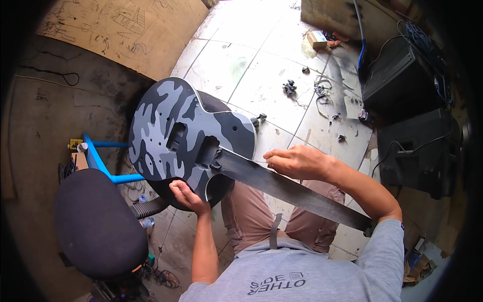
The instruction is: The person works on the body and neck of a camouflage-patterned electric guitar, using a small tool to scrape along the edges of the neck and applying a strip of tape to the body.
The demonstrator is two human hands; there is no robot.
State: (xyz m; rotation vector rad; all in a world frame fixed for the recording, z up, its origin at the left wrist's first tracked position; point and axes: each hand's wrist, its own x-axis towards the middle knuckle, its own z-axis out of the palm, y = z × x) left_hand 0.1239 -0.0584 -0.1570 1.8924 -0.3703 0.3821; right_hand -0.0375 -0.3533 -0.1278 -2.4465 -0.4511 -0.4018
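Note:
A guitar body [151, 136] in grey and black camouflage lies across dark round padding and close to my thighs. Two dark pickup cavities and several small holes show in its face. Its neck [297, 194], covered in a dull dark layer, runs to the right toward my upper arm. My left hand [188, 195] is closed at the body's near edge, by the inward curve; the fingers under the edge are partly hidden. Beside the far edge of the neck, my right hand [297, 162] has its fingers pinched together. Whatever is between them cannot be made out.
A black padded seat [100, 224] and a blue metal frame [100, 161] stand at the left. Black crumpled scraps [289, 88] and a small box [317, 39] lie on the tiled floor [241, 65]. Black cases [415, 151] with cables line the right side.

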